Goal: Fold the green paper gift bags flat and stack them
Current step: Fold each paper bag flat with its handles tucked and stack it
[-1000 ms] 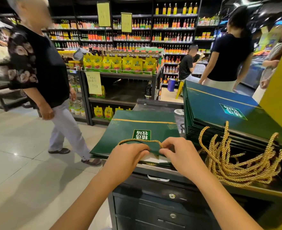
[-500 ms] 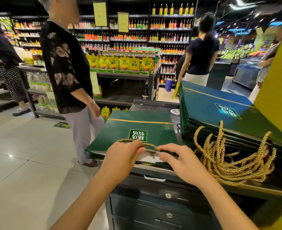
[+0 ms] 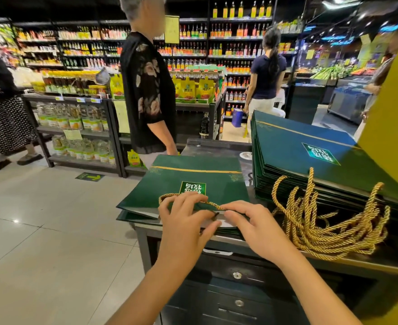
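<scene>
A flat dark green paper gift bag with a gold stripe lies on top of another on the counter, its open mouth toward me. My left hand pinches the bag's near edge, its fingers over the gold rope handle. My right hand grips the same edge beside it. To the right a tall stack of folded green bags leans with its gold rope handles spilling toward me.
A person in a black top stands just behind the counter's far left corner. Other shoppers stand by the product shelves and beyond. Drawers sit below the counter. A yellow-green pillar rises at right. Tiled floor lies to the left.
The person in black has walked right, up to the counter. Both my hands have shifted a little along the bag's near edge, my fingers spreading over the handle.
</scene>
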`<state>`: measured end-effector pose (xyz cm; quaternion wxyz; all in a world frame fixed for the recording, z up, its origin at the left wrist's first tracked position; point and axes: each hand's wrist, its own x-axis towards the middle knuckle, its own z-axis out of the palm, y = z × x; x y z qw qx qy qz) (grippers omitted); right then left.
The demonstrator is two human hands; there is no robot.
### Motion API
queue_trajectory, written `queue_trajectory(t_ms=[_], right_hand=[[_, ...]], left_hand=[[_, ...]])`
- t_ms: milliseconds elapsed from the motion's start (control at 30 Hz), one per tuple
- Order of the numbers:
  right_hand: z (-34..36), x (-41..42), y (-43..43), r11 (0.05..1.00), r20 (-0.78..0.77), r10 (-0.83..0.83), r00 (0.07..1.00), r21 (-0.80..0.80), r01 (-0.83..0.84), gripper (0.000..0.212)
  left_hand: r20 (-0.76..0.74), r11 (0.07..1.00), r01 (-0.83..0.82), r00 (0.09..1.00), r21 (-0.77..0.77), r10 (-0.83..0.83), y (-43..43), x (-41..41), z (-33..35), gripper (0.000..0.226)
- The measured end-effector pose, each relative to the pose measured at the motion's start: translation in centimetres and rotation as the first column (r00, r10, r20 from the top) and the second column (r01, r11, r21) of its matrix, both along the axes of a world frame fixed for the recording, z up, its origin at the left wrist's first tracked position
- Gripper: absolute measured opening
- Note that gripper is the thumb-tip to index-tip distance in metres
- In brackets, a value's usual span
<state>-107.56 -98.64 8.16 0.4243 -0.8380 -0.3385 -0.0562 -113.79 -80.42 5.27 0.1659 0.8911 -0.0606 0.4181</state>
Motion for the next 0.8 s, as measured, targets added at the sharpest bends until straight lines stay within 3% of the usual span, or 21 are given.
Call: queue_trajectory(t_ms=[267,367,533,600,800], right_hand=[[-0.2,0.1,0.0,1.000,-0.027,0.007,1.000,0.023,-0.006,0.025],[-0.2,0.1,0.0,1.000,-0.033,0.000,0.999,0.022,0.000,0.026],[0.0,-0.2,-0.1,1.000,-0.025,-0.009,1.000,0.001,0.009,0.023],[0.0,-0.3,-0.1,1.000,-0.031,-0.014,0.999,-0.004,0.014,0.023],[0.2,-0.7,-0.2,0.999,-0.059,-0.021,0.998,-0.026,0.020,0.022]], left_hand=[[0.019,0.999,0.032,0.999,-0.036,-0.031,-0.4,0.3,0.0,0.009],[-0.039,0.997,0.079,0.996,-0.018,-0.079,-0.1,-0.1,0.3,0.020],[-0.170,0.963,0.248,0.950,-0.105,-0.263,2.1,-1.6,0.7,0.005],[-0.216,0.943,0.291,0.922,-0.164,-0.322,3.1,-2.5,1.2,0.013],[-0.264,0.919,0.301,0.892,-0.256,-0.366,4.6,-3.9,2.3,0.011]])
